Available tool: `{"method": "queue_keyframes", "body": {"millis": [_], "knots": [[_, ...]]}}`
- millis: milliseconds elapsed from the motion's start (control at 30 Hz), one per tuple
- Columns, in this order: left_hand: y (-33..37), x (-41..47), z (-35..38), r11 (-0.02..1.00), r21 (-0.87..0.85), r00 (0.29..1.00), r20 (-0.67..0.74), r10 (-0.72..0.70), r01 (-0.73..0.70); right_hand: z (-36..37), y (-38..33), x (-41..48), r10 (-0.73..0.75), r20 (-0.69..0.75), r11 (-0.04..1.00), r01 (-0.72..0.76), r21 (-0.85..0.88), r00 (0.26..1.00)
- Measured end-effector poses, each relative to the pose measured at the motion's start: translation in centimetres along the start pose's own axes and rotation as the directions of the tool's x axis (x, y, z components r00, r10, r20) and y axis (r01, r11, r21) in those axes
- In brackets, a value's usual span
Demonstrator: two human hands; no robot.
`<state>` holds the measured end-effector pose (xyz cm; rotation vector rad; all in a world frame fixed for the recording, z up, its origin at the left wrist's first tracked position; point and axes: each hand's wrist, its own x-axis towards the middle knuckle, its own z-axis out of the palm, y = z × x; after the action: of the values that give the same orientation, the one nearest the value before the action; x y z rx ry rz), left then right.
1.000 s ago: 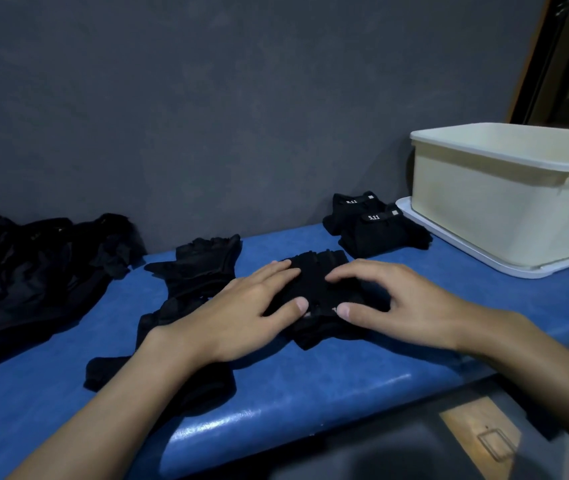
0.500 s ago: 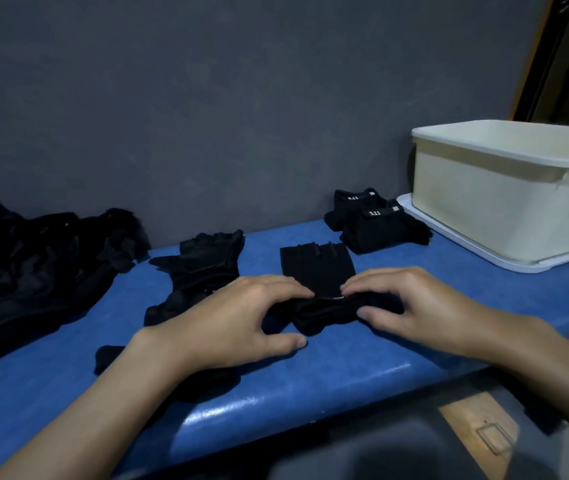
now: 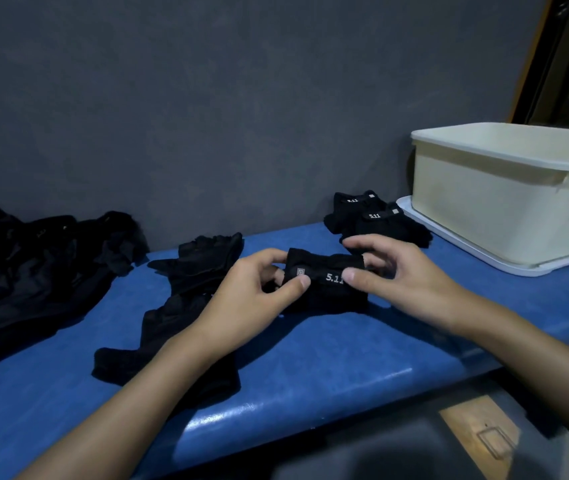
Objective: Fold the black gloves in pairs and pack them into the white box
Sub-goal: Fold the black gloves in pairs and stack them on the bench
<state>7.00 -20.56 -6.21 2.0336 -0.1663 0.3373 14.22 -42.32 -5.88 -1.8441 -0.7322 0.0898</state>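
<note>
A folded pair of black gloves (image 3: pixel 324 271) with white "5.11" lettering is held just above the blue bench (image 3: pixel 311 358) at its middle. My left hand (image 3: pixel 255 299) pinches its left end with thumb and fingers. My right hand (image 3: pixel 401 278) pinches its right end. Two folded glove pairs (image 3: pixel 376 221) lie at the back, beside the white box (image 3: pixel 505 202). Loose unfolded black gloves (image 3: pixel 186 299) lie to the left of my left hand, partly under my forearm. The inside of the white box is hidden.
The white box stands on a white lid or tray (image 3: pixel 484 254) at the right end of the bench. A heap of black fabric (image 3: pixel 26 268) covers the bench's left end. A grey wall (image 3: pixel 241 116) runs close behind. The bench's front edge drops to the floor.
The flat glove pair has been folded over toward me into a compact bundle with the lettered cuff facing up. Both hands moved from pressing on it to pinching its ends.
</note>
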Motion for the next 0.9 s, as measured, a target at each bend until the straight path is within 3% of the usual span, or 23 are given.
{"method": "queue_keyframes", "body": {"millis": [300,633,733,900], "knots": [[-1.4,0.6,0.7,0.995,0.093,0.993,-0.117,-0.027,0.038,1.9,1.2,2.9,-0.056,-0.198,0.997,0.044,-0.067,0.979],[-1.7,0.3,0.7,0.972,0.234,0.998,-0.056,0.017,-0.004,2.8,2.4,4.2,-0.018,-0.27,0.981,-0.035,-0.19,0.963],[-1.7,0.2,0.8,0.968,0.252,0.998,-0.06,0.02,-0.004,1.9,2.7,3.6,-0.009,-0.188,0.974,-0.035,-0.226,0.982],[-1.7,0.2,0.9,0.959,0.283,0.998,-0.068,-0.011,0.03,0.4,2.9,1.8,-0.04,0.162,0.955,0.085,-0.284,0.986]]}}
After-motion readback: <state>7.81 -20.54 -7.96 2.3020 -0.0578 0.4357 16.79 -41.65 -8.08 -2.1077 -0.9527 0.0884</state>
